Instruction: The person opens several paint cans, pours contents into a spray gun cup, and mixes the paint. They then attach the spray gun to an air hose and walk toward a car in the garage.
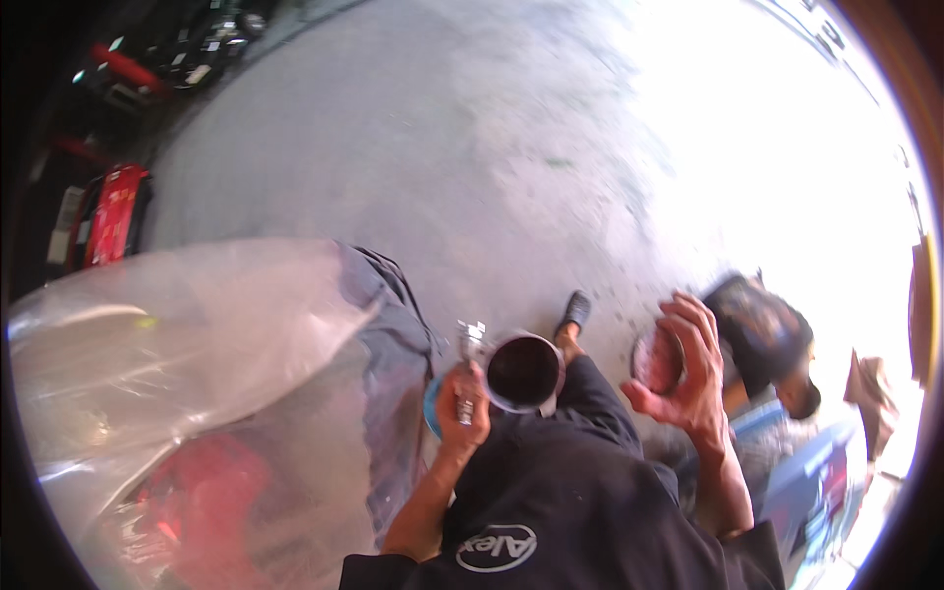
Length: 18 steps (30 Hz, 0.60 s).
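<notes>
Silver metal spray gun (470,344), firmly clasped in the person's left hand (463,411), just off the right edge of the translucent plastic sheeting (197,315)! Beside the gun, a round, pale-rimmed cup (524,374) gapes dark. Right hand (694,369): fingers curved, thumb apart, near a round reddish disc (657,361); whether it grips that, one cannot tell. Grey concrete floor (393,147) spreads wide ahead; a crouching co-worker (757,329) borders the right.

This looks like a workshop: a broad grey concrete floor (374,147), a clear plastic sheet (197,305) draped at the left, red-and-black equipment (116,211) beyond it, and what appears to be a metal spray gun (471,339).
</notes>
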Motion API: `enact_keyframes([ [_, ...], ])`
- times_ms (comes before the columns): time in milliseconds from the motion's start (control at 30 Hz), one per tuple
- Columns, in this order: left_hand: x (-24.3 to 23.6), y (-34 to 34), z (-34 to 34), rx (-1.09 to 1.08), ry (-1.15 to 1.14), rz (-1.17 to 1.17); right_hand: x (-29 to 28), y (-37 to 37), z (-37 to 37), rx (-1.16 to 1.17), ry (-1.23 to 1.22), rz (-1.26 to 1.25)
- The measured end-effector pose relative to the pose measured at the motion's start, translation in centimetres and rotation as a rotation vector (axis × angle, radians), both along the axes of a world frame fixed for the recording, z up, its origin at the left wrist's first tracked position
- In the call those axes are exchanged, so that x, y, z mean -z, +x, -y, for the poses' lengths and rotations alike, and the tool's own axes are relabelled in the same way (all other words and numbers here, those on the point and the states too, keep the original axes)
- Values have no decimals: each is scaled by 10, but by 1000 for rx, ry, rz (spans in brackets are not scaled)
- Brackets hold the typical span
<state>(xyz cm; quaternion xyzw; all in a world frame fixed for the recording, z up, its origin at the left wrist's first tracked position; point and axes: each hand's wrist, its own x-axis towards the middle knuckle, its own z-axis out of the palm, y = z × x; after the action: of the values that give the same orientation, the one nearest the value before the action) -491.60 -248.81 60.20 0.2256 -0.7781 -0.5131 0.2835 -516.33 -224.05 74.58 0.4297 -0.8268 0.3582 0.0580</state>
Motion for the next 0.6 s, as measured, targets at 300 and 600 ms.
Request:
enact_keyframes([
  [300, 30, -214, 53, -40, 160, 91, 53, -221, 65, 52, -1, 123],
  [600, 90, -384, 136, -37, 1311, -448, 31, -430, 179, -62, -3, 79],
])
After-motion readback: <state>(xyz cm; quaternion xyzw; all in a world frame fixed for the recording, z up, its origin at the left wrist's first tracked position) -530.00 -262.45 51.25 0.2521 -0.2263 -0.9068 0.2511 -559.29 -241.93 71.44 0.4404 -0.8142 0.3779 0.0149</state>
